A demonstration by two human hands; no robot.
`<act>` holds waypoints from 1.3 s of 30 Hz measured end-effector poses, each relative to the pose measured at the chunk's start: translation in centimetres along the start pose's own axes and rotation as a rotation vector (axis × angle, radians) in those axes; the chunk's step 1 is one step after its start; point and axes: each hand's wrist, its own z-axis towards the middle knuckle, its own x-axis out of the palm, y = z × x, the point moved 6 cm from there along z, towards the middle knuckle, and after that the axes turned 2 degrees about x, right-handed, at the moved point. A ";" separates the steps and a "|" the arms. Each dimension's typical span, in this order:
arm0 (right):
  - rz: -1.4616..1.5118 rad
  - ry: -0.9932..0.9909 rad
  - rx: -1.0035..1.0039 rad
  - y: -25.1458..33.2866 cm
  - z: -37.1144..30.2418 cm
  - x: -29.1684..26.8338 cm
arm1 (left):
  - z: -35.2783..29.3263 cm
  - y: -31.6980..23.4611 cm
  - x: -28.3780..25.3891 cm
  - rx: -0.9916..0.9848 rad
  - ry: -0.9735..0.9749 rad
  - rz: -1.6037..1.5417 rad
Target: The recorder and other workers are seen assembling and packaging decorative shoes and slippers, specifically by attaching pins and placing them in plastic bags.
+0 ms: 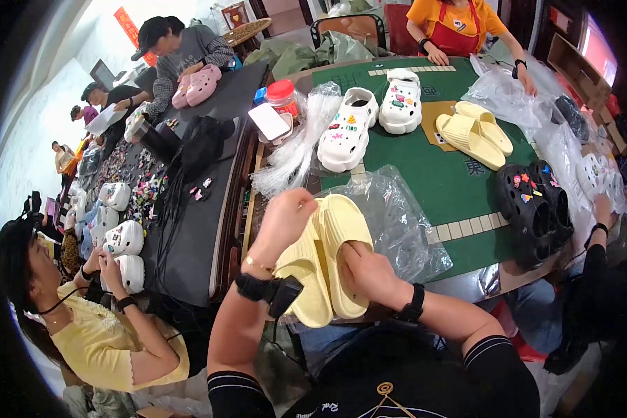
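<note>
A pair of pale yellow slide sandals (331,258) is held together, soles facing me, just above the near edge of the green table (460,188). My left hand (285,216) grips their top left side. My right hand (366,272) presses on the lower right sandal. A clear plastic bag (397,216) lies on the table right behind the sandals.
On the green table stand two white clogs with charms (369,118), another yellow sandal pair (474,132), black clogs (536,202), a bundle of clear bags (296,150) and a red-lidded jar (283,96). Other people work at the left, the far side and the right.
</note>
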 end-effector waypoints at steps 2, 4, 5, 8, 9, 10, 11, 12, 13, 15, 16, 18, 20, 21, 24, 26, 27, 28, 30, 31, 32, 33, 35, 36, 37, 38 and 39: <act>0.008 0.012 0.000 0.3 0.2 0.2 | 0.8 0.4 2.0 -0.021 0.147 0.066; -0.001 0.045 -0.031 0.9 0.2 0.9 | 0.7 2.0 2.7 -0.094 0.132 0.002; -0.026 0.062 -0.015 0.5 0.1 1.2 | 1.4 2.3 4.1 -0.097 0.188 -0.010; -0.016 0.010 -0.037 -0.4 -0.3 1.1 | 2.7 2.4 6.8 -0.080 0.206 -0.123; -0.032 0.045 -0.018 0.1 -0.4 1.0 | 2.7 2.4 7.0 -0.086 0.221 -0.154; -0.016 0.046 -0.017 0.3 -0.4 0.7 | 2.8 2.0 7.3 -0.027 0.157 -0.120; -0.013 0.048 -0.023 0.1 -0.4 0.7 | 2.9 1.9 7.5 0.032 0.096 -0.179; -0.012 0.048 -0.014 -0.3 -0.6 0.6 | 2.8 1.3 7.5 0.004 0.075 -0.221; -0.004 0.064 -0.045 0.2 -0.5 0.7 | 2.6 1.0 7.0 0.008 0.052 -0.217; 0.001 -0.047 -0.148 1.4 -0.4 -0.5 | 1.9 0.8 5.7 0.006 0.014 -0.211; 0.003 -0.040 -0.164 1.7 -0.6 -0.9 | 1.7 0.6 5.1 0.011 -0.011 -0.211; 0.095 -0.040 -0.139 1.3 -0.9 -1.6 | 1.2 0.1 4.1 0.017 -0.040 -0.212; 0.109 -0.156 -0.222 1.0 -0.7 -3.1 | 0.5 -0.4 3.1 0.063 -0.073 -0.177; 0.160 -0.186 -0.124 0.8 -0.2 -4.4 | -0.1 -0.6 2.8 0.057 -0.075 -0.177; 0.285 -0.201 0.067 -0.3 2.3 -5.2 | -1.8 -1.1 2.0 0.028 -0.108 -0.302; 0.452 -0.234 0.055 -0.7 4.5 -4.9 | -2.5 -1.0 2.2 -0.043 -0.121 -0.400; 0.454 -0.229 0.050 -0.8 5.5 -4.3 | -2.8 -0.7 2.5 -0.057 -0.119 -0.448; 0.633 -0.167 0.062 -1.2 6.4 -3.2 | -2.9 -0.6 2.8 -0.055 -0.119 -0.451; 0.809 -0.105 0.072 -1.6 7.1 -1.9 | -3.1 -0.2 3.4 -0.094 -0.130 -0.599; 0.865 -0.047 0.084 -1.7 7.3 -1.3 | -3.2 -0.1 3.6 -0.093 -0.142 -0.645; 0.919 0.008 0.098 -1.9 7.4 -0.7 | -3.3 -0.1 3.9 -0.086 -0.137 -0.650; 0.859 -0.052 0.069 -2.7 7.4 -0.5 | -3.3 -0.3 3.8 -0.105 -0.115 -0.633; 0.851 -0.055 0.086 -2.3 7.7 -0.2 | -3.5 0.7 4.7 -0.094 -0.119 -0.695; 0.845 -0.051 0.108 -2.1 7.6 -0.1 | -3.6 1.2 4.9 -0.106 -0.135 -0.720; 0.862 -0.086 0.102 -2.0 7.7 -0.1 | -3.6 1.2 4.8 -0.129 -0.107 -0.710; 0.882 -0.111 0.092 -1.6 7.8 0.1 | -3.9 1.9 4.6 -0.108 -0.175 -0.690; 0.830 -0.107 0.134 -1.8 7.9 0.3 | -4.4 0.8 2.7 0.040 -0.314 -0.510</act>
